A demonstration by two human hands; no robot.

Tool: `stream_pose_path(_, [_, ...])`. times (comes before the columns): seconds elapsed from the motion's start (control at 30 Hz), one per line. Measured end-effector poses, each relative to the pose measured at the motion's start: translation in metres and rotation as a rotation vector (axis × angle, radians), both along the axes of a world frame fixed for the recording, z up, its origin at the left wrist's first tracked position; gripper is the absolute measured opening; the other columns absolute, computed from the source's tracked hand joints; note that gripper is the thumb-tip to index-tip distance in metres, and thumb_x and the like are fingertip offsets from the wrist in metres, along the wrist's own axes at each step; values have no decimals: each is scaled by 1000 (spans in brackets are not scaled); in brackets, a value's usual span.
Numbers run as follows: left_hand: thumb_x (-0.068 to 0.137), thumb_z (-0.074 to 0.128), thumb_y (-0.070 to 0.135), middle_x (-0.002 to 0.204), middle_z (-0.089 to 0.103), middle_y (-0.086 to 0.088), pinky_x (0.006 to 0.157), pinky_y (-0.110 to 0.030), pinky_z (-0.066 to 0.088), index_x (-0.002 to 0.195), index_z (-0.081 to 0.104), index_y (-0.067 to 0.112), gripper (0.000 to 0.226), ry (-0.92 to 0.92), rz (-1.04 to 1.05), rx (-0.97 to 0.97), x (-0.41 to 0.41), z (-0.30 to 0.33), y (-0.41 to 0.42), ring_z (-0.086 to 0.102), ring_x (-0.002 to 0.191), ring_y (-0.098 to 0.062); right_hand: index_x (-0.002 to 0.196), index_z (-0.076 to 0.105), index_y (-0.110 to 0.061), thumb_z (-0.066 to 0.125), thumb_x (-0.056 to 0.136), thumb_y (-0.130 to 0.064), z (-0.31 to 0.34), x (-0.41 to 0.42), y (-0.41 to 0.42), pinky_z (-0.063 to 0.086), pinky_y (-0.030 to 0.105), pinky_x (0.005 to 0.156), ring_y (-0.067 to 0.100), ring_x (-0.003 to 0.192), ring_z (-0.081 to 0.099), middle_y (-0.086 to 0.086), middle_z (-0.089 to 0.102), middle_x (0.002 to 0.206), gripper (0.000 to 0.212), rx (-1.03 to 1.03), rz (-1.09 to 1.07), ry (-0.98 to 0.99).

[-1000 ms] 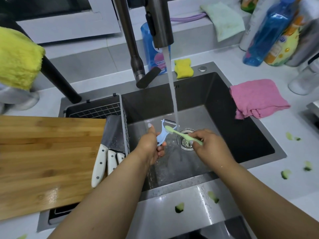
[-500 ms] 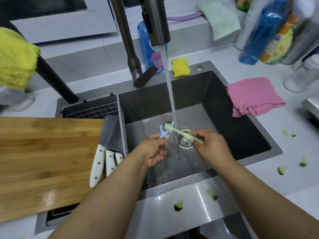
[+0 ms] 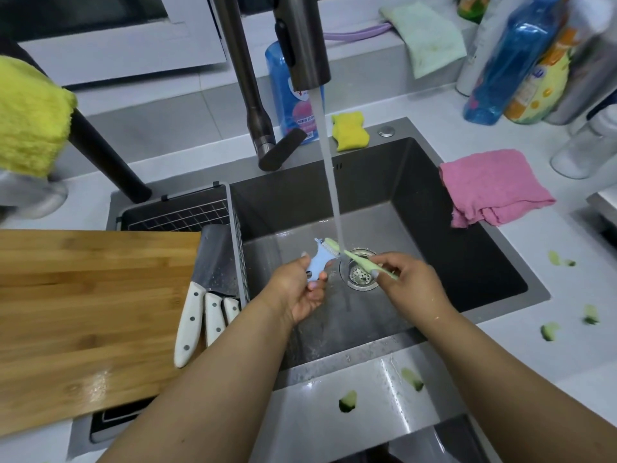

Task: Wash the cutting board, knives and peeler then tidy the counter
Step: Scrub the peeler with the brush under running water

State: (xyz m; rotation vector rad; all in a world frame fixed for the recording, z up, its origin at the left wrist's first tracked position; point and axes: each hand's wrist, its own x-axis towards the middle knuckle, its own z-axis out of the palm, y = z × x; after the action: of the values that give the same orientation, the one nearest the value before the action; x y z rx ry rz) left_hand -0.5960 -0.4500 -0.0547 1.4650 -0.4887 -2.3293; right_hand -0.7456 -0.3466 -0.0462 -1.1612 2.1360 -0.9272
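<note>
My left hand (image 3: 302, 289) grips a light blue peeler (image 3: 319, 262) over the sink (image 3: 400, 202), just left of the running water stream. My right hand (image 3: 412, 279) holds a pale green toothbrush (image 3: 354, 257), whose bristles press on the peeler's head. A wooden cutting board (image 3: 83, 312) lies across the sink's left side. Three white-handled knives (image 3: 203, 315) rest between the board and the wire rack (image 3: 187, 215), blades pointing away.
A faucet (image 3: 303, 45) pours water toward the drain (image 3: 360, 272). A yellow sponge (image 3: 349, 130) and blue soap bottle (image 3: 293, 95) stand behind the sink. A pink cloth (image 3: 490, 185) lies right, with bottles (image 3: 510, 58) behind. Cucumber peel bits (image 3: 347, 401) litter the counter. A yellow cloth (image 3: 30, 118) hangs left.
The peeler has been turned and tilted in my left hand, and the toothbrush has slid across its head. Both hands stay under the stream.
</note>
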Motion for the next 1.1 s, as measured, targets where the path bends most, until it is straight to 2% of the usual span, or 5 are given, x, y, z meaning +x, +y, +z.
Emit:
stream_pose_path(0.17, [105,27,36,48,44,-3,27,-11,18,91,53,6,42,-11,41,3,0,-1,-2,27,27,-5,92,73,-22,69,82,-7,6,5,1,40,8,63,-3,69,57,-16,63,78,18,-22,117,-116])
stream_pose_path(0.4, [105,28,36,49,42,-1,27,-12,14,96,56,4,44,-23,-24,-62,1,6,1,24,28,-3,108,72,-16,68,84,-12,7,-18,-8,37,14,78,14,92,60,2,68,103,24,-92,-73,74])
stream_pose_path(0.77, [104,33,34,55,42,-2,28,-12,16,101,56,5,37,-25,13,-130,9,7,-2,26,30,-4,106,72,-20,67,84,-16,13,-14,-15,38,19,75,17,91,60,-5,62,95,23,-50,-16,168])
stream_pose_path(0.9, [104,36,30,60,47,-5,30,-12,21,117,49,8,29,-45,50,-153,11,7,-3,30,33,-5,109,72,-20,66,85,-18,13,-12,-17,37,19,75,18,93,61,-1,66,100,24,1,42,172])
stream_pose_path(1.1, [102,43,30,78,68,-6,40,-13,34,106,57,19,19,-192,-87,-304,19,7,3,54,45,-6,105,73,-20,64,86,-17,23,-13,-23,34,18,65,8,79,56,-8,65,88,21,-43,-43,34])
